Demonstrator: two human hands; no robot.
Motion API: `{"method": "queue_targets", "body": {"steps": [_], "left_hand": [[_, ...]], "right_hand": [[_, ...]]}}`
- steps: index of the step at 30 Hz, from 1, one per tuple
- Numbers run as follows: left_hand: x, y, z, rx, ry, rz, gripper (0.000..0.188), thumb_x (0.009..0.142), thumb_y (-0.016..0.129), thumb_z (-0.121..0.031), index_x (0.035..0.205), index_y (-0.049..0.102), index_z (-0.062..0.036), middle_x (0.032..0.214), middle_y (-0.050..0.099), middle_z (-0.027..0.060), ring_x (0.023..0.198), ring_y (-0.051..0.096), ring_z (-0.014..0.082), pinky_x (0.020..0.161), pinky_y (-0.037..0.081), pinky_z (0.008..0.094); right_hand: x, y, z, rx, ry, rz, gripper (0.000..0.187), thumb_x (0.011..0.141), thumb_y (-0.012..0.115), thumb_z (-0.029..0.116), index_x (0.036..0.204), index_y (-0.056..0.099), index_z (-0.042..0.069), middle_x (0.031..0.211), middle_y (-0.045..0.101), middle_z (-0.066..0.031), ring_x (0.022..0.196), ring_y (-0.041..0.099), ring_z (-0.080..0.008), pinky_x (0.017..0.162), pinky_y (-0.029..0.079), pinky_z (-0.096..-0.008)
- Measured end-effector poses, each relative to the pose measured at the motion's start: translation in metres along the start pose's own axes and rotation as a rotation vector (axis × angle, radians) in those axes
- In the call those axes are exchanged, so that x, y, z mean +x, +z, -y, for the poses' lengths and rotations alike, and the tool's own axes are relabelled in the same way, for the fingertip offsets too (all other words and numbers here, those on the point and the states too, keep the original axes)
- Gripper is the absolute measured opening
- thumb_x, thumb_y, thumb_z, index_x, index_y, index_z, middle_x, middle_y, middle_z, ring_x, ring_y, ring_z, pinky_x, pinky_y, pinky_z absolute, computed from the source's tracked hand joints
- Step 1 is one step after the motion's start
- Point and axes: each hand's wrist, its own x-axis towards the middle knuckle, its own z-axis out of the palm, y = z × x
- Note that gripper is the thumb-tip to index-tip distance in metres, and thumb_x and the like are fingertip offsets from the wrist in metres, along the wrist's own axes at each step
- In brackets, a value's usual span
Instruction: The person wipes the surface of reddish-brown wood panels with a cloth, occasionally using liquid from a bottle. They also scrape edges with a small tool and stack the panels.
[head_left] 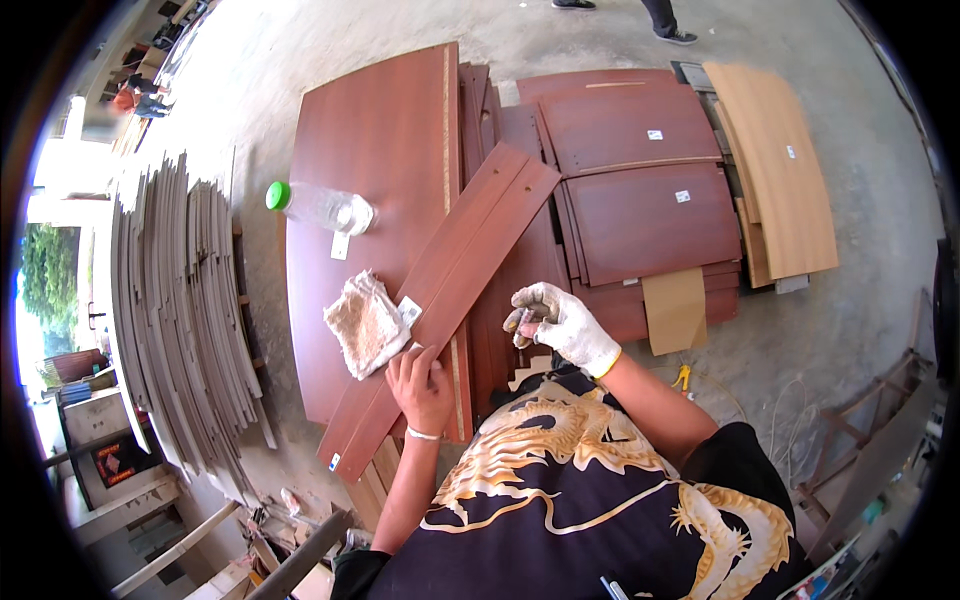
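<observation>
A long narrow red-brown board (470, 240) with a groove along it lies slantwise over a stack of wide red-brown panels (375, 120). My bare left hand (420, 390) rests on the narrow board's lower part, fingers bent loosely over its surface. Just beyond those fingers lies a folded, fluffy pale cloth (365, 325), beside a small white label (408, 311). My right hand (560, 325), in a white glove with soiled fingers, is raised right of the board, apart from it. Its fingers are curled together around something small that I cannot make out.
A clear plastic bottle (325, 208) with a green cap lies on the wide panel. More red-brown panels (640, 215) and light wood boards (780, 170) are stacked to the right. Long grey strips (185, 310) are piled at left. A person's shoe (677, 38) shows at the top.
</observation>
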Motion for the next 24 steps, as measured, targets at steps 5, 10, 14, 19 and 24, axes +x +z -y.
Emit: {"method": "queue_targets", "body": {"steps": [5, 10, 14, 19, 24], "left_hand": [[0.111, 0.05, -0.036, -0.099, 0.178, 0.065, 0.03, 0.084, 0.067, -0.004, 0.114, 0.07, -0.0065, 0.11, 0.068, 0.0114, 0.103, 0.06, 0.0346, 0.091, 0.047, 0.0483], [0.219, 0.115, -0.043, -0.186, 0.31, 0.124, 0.04, 0.087, 0.07, -0.015, 0.127, 0.068, -0.0096, 0.135, 0.064, 0.0113, 0.128, 0.055, 0.0374, 0.105, 0.045, 0.0495], [0.261, 0.158, -0.052, -0.207, 0.43, 0.234, 0.054, 0.086, 0.076, -0.029, 0.136, 0.065, -0.0125, 0.145, 0.059, 0.011, 0.143, 0.045, 0.0372, 0.122, 0.032, 0.0544], [0.266, 0.182, -0.063, -0.144, 0.512, 0.45, 0.067, 0.08, 0.08, -0.043, 0.138, 0.064, -0.0144, 0.145, 0.058, 0.0096, 0.148, 0.041, 0.0346, 0.129, 0.016, 0.0629], [0.269, 0.178, -0.061, -0.157, 0.467, 0.494, 0.062, 0.075, 0.083, -0.041, 0.128, 0.067, -0.013, 0.134, 0.061, 0.01, 0.142, 0.047, 0.0311, 0.125, 0.014, 0.0721]], "right_hand": [[-0.007, -0.03, 0.001, -0.05, -0.045, -0.217, 0.033, 0.095, 0.068, -0.007, 0.126, 0.06, 0.001, 0.108, 0.073, -0.0126, 0.092, 0.071, -0.0187, 0.084, 0.059, -0.0316], [-0.007, -0.039, 0.021, 0.013, -0.083, -0.417, 0.026, 0.097, 0.07, -0.001, 0.123, 0.066, 0.0, 0.108, 0.074, -0.0114, 0.091, 0.072, -0.0177, 0.079, 0.062, -0.0336], [0.012, -0.051, 0.039, -0.086, -0.187, -0.602, 0.021, 0.1, 0.066, 0.002, 0.121, 0.065, 0.001, 0.105, 0.072, -0.0107, 0.089, 0.071, -0.0187, 0.077, 0.061, -0.0344], [0.059, -0.073, 0.062, -0.207, -0.349, -0.757, 0.022, 0.099, 0.066, -0.001, 0.121, 0.068, 0.0, 0.103, 0.071, -0.0079, 0.089, 0.069, -0.0156, 0.08, 0.061, -0.0333], [0.1, -0.082, 0.061, -0.49, -0.494, -0.85, 0.025, 0.095, 0.068, -0.006, 0.12, 0.069, -0.001, 0.11, 0.071, -0.0072, 0.097, 0.068, -0.0147, 0.087, 0.058, -0.0305]]}}
